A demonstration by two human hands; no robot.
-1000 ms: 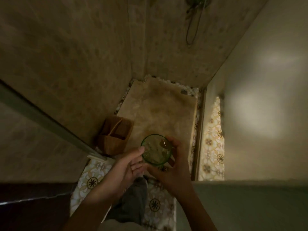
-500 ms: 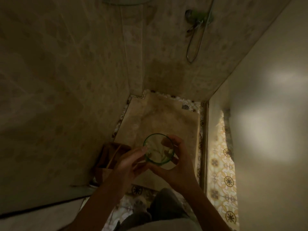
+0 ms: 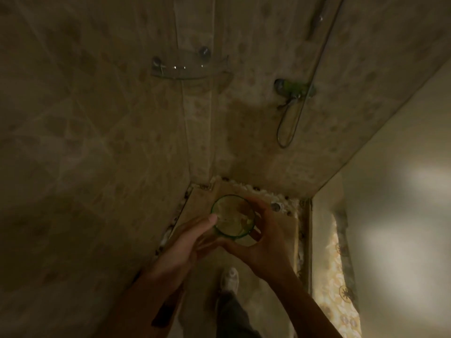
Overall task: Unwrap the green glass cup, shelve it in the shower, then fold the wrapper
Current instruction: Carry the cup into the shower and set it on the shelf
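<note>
Currently mid-task, shelving step. Round green glass cup [image 3: 233, 217] is bare, no wrapper visible on it, so unwrap looks done. Cup is held upright, mouth toward the camera, out in front of the body over the beige stone shower floor [image 3: 275, 230].

Hands:
- right hand [image 3: 262, 240] grips the cup: thumb and fingers curl around its right and near side, part of the hand seen through the glass.
- left hand [image 3: 185, 247] is loosely open, fingers extended, thumb tip touching the cup's left rim. Looks like a steadying touch, not a grip.

Target, as I read it: clear glass corner shelf [image 3: 188, 69] on chrome mounts, set in the wall corner well above and ahead of both hands, slightly left of the cup. Nothing visible on it, though light is poor. Cup and shelf are well apart, so the cup is not yet shelved.

Other context: green-tinted shower mixer [image 3: 294, 87] with looping hose sits up and right of the hands. A white shoe [image 3: 229, 279] is just below the hands, on the floor.

Wrapper: not in view anywhere, can't tell where it is.

Status:
- unwrap: judged done
- shelve: in progress, needs a lift up and forward to the corner, then a gentle set-down (glass on glass)
- fold wrapper: not started as far as visible
</note>
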